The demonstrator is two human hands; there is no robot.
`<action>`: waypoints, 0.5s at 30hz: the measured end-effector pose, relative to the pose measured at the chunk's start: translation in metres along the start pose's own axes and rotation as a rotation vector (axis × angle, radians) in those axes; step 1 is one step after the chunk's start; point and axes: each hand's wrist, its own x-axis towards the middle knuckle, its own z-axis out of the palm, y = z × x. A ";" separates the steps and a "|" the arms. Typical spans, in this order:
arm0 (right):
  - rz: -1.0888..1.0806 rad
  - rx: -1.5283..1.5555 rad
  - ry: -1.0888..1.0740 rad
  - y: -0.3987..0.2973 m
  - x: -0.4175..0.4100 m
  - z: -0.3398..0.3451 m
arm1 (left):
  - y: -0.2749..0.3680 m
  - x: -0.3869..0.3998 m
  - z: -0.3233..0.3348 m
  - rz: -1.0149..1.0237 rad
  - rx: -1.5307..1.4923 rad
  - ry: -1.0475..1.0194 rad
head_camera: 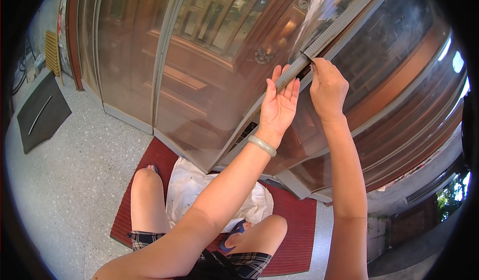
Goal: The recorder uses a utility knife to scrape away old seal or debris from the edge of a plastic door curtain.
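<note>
Palm up, my left hand [280,102] has its fingers around the edge strip [299,65] of a clear plastic door curtain panel [209,104]. A pale bangle [262,145] circles that wrist. My right hand [329,87], just to the right, pinches a small dark pointed tool [307,56] whose tip lies over the ribbed grey strip; its exact kind cannot be told. Behind the plastic stands a wooden door with a round metal knob [263,55]. Another transparent panel [378,55] hangs to the right of the gap.
A red ribbed mat [299,220] lies below, with a white cloth [187,186] between my legs. On the speckled floor at left, a dark mat [45,119] bears a thin pale strip [40,114]. A yellow slatted piece [52,52] leans by the wall.
</note>
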 end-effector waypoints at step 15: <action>0.214 0.119 0.036 0.009 0.029 -0.049 | -0.009 -0.007 0.002 0.027 0.064 0.008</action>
